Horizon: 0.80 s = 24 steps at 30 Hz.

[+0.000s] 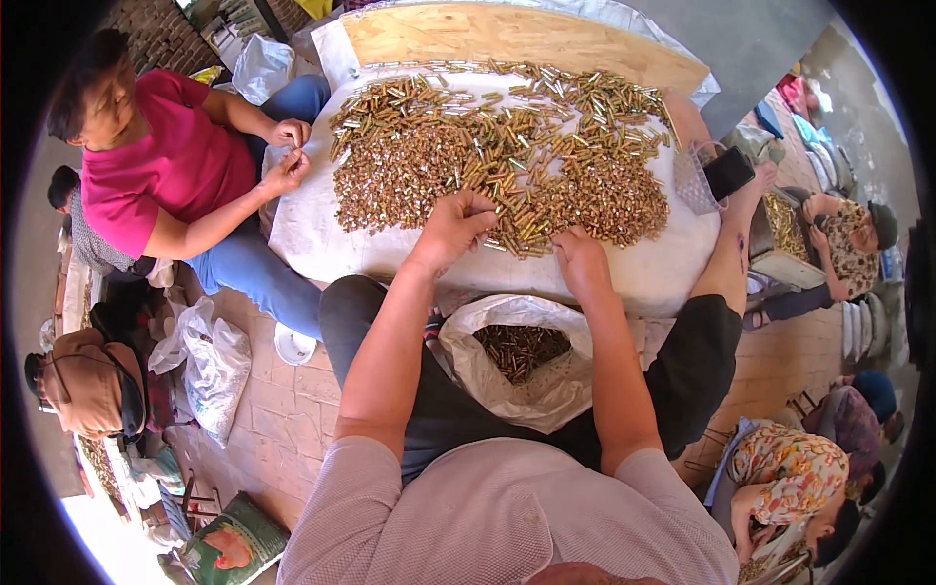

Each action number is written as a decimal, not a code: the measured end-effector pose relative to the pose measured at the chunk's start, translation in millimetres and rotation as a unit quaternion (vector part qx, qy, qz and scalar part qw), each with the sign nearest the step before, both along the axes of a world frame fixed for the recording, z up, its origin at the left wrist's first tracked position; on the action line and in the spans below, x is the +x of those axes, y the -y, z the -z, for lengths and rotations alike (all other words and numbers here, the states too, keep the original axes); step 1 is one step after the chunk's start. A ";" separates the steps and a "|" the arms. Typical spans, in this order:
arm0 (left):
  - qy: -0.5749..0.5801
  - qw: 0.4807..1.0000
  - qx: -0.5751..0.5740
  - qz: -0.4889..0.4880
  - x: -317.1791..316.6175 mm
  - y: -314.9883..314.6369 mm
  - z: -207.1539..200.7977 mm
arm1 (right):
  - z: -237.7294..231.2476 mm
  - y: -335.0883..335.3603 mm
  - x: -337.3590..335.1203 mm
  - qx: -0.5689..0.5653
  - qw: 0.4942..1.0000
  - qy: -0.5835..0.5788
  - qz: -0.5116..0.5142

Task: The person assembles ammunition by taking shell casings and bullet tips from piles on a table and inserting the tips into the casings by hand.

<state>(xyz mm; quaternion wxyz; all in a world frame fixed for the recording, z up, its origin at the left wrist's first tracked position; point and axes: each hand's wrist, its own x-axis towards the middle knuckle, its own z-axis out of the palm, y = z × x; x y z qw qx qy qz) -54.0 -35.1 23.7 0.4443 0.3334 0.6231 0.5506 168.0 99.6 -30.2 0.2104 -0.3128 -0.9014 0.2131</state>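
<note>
A white-covered table (302,229) bears heaps of small brass-coloured metal parts. Short pieces (390,185) lie massed on the left, and another heap of short pieces (624,200) on the right. Longer slim gold tubes (531,190) are strewn between and behind them. Over the near edge of the heaps, my left hand (450,234) is closed, thumb and fingers pinched together. My right hand (583,261) is also closed, fingertips down by the gold tubes. Whatever either hand pinches is too small or hidden. Below, between my legs, an open white sack (468,356) holds darker slim metal pieces (522,353).
A plywood board (526,34) edges the table's far side. At the left a person in a magenta shirt (161,156) works with both hands. A black phone (728,174) and mesh basket (694,185) are at the right. Filled bags (216,390) stand on the brick floor.
</note>
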 end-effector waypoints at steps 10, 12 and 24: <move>0.166 0.984 0.061 -0.001 25.5 -14.0 -4.0 | -4.3 14.9 -2.0 -0.277 0.928 -0.249 0.020; 0.190 0.979 0.068 -0.008 31.3 -16.8 -2.1 | -15.1 20.3 -0.1 -0.399 0.869 -0.293 0.011; 0.256 0.964 0.074 0.018 50.8 -26.1 -0.6 | -25.4 27.2 0.7 -0.603 0.678 -0.420 -0.028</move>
